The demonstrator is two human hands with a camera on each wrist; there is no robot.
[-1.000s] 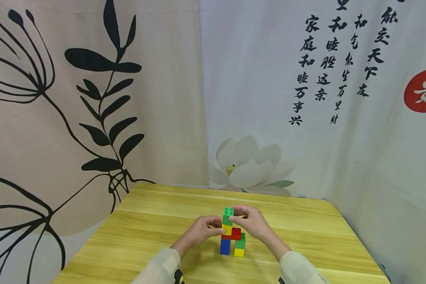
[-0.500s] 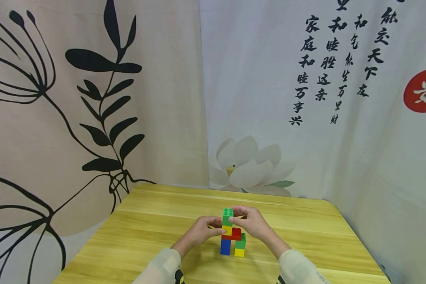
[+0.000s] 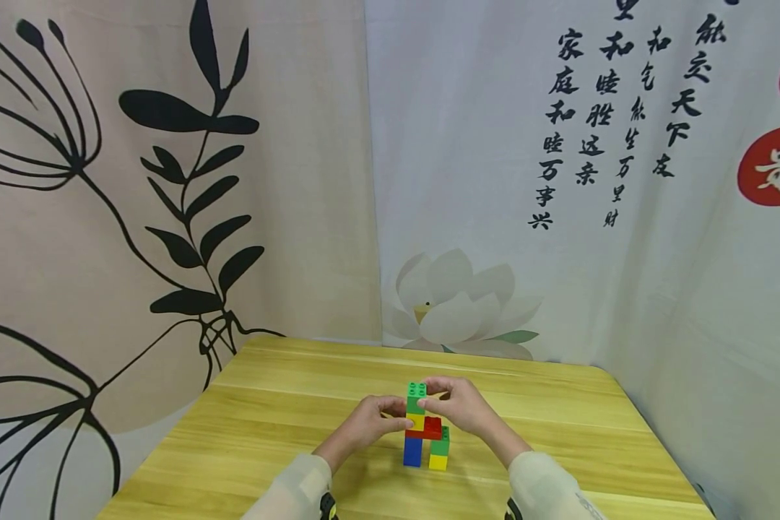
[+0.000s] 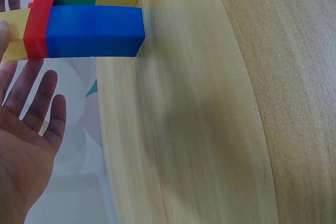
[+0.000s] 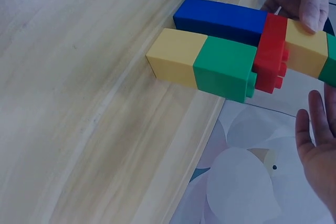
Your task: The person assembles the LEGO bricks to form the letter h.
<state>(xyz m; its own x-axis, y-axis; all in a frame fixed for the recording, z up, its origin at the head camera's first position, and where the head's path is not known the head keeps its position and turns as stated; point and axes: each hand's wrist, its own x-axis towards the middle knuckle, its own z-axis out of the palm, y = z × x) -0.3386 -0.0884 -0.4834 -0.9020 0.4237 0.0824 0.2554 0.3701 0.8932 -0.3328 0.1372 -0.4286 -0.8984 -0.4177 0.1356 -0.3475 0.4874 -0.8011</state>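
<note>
A small structure of toy building bricks stands on the wooden table. Its left column is two stacked blue bricks (image 4: 94,31), and beside it a green brick (image 5: 224,66) sits on a yellow brick (image 5: 176,56). Across the top, a red brick (image 3: 432,428) rests on the blue column and reaches over toward the green one. An upper yellow brick (image 3: 418,420) rises from the red one, with another green brick (image 3: 417,399) on top. My left hand (image 3: 369,422) pinches the upper yellow brick. The top green brick is gripped by my right hand (image 3: 460,406), thumb on its near side.
The wooden table (image 3: 266,462) extends around the bricks, its far edge close to a printed cloth backdrop (image 3: 312,180) with plants, a flower and writing. Pale sleeves (image 3: 549,484) cover both forearms.
The top green brick sits very slightly lower than a second ago, my right hand staying on it. My left hand and the lower bricks look unmoved.
</note>
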